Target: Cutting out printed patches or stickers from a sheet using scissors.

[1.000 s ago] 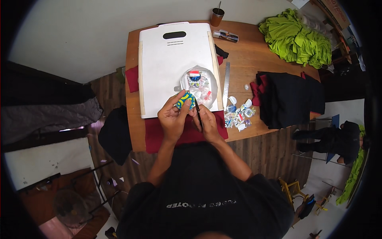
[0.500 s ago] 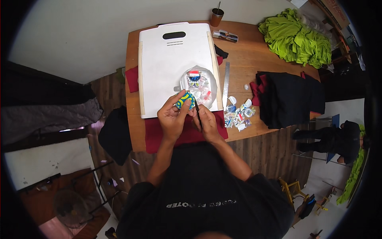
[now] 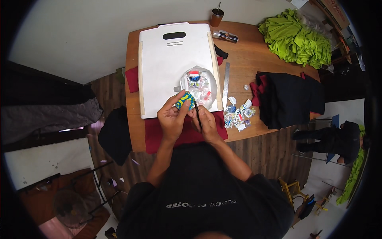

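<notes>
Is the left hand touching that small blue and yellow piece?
Touching. The head view shows the left hand pinching the blue and yellow piece between thumb and fingers, no gap, above the white board. The right hand holds a thin dark tool beside it.

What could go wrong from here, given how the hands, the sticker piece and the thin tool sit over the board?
1. The thin dark tool in the right hand points close to the left hand, whose fingers pinch the blue and yellow sticker piece; a slip might nick them.
2. The small loose cut-outs lie near the wooden table's front edge and could be knocked off.
</notes>
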